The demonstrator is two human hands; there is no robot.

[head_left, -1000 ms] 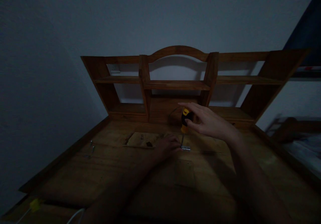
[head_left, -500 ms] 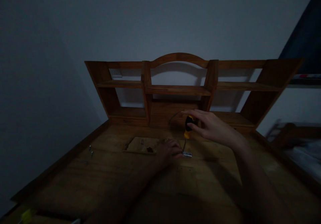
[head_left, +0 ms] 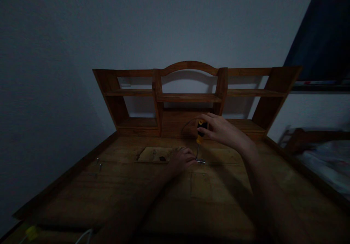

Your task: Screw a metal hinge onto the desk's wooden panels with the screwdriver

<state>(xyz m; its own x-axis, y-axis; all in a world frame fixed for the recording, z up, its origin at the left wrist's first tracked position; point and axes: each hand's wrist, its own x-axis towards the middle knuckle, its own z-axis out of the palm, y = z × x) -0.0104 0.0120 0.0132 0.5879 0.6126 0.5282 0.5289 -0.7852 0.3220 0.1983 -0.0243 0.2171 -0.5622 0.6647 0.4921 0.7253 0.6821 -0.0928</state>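
Desk (head_left: 115, 185): you are leaning over a dim wooden desk, its shelf unit (head_left: 188, 97) standing along the far edge against the wall.
Cut-out panel (head_left: 154, 154): a paler rectangular patch is lying in the desk surface, just left of your left hand.
Right hand (head_left: 222, 131): you are closing your fingers (head_left: 205, 124) around the top of the screwdriver handle, gripping it from the right.
Left hand (head_left: 182, 159): you are resting it on the desk with fingers curled at the bracket; whether they are pinching it, you cannot tell.
Screwdriver (head_left: 201, 132): its long axis is standing near upright, yellow-and-black handle up, tip bearing down beside your left fingertips.
Metal bracket (head_left: 201, 161): it is lying flat directly under the tip, nearer your left hand.
Loose screws (head_left: 98, 163): they are lying well apart, far left.
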